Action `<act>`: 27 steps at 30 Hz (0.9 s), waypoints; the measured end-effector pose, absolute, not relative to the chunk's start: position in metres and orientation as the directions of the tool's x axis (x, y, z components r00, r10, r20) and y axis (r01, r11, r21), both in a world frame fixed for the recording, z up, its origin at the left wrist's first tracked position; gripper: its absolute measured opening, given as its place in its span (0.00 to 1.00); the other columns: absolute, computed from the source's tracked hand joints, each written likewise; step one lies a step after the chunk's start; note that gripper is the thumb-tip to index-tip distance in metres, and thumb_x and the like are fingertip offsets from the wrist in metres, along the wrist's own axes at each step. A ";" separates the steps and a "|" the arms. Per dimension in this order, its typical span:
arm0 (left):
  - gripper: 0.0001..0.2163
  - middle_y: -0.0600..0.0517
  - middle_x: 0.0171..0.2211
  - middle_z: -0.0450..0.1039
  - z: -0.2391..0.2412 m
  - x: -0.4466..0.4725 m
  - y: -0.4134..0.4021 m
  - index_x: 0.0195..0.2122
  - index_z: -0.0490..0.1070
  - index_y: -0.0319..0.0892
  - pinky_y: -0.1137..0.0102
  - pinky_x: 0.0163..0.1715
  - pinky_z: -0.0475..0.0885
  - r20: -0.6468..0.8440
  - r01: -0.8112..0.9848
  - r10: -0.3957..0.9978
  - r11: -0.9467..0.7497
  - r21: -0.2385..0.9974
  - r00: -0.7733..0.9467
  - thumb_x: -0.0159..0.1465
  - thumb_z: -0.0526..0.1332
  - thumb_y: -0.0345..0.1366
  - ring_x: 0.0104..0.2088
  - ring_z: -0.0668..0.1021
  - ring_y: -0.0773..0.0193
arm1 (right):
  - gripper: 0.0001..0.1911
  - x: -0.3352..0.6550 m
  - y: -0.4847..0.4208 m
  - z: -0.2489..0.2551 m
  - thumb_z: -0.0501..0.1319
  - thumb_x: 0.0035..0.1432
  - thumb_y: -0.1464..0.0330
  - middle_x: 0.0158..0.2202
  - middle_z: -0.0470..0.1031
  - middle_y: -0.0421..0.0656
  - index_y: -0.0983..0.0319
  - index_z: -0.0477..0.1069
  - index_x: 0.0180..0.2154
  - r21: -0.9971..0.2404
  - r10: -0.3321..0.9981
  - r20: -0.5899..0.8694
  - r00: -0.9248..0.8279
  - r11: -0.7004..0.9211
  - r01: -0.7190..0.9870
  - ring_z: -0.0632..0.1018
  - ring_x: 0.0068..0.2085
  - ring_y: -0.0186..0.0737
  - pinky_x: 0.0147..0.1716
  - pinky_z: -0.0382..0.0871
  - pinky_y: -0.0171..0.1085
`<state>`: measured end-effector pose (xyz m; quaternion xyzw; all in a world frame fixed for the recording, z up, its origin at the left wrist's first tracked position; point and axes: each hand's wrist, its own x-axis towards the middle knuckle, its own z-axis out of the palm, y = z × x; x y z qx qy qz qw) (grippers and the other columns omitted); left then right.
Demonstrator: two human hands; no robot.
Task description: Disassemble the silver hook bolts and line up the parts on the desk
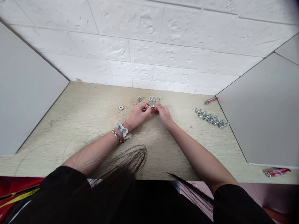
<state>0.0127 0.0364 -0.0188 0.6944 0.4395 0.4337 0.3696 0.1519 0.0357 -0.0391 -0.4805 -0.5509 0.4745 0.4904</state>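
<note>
Hands met over the middle of the wooden table (77,124), forearms angling in from the near edge. Left hand (138,114) and right hand (164,115) each pinched a small metal bolt (152,106) at the fingertips, remaining fingers curled. It sat between the hands, just before a short row of loose bolts (154,99). Washer (121,107) lay left of them, assembled bolts (211,118) well apart right.

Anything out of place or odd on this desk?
Nothing serious. One washer lies alone, left of the bolt row; a red object sits near the front right edge of the desk. The left hand and right hand pinch a metal part.
</note>
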 end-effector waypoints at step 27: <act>0.11 0.56 0.18 0.62 -0.017 0.011 0.040 0.17 0.59 0.41 0.72 0.24 0.58 0.104 0.344 0.970 -0.176 0.922 0.219 0.55 0.55 0.35 0.21 0.64 0.70 | 0.09 0.149 0.034 -0.037 0.60 0.47 0.63 0.29 0.70 0.39 0.61 0.66 0.30 -0.984 0.984 0.173 -0.037 0.174 0.037 0.69 0.30 0.33 0.33 0.63 0.35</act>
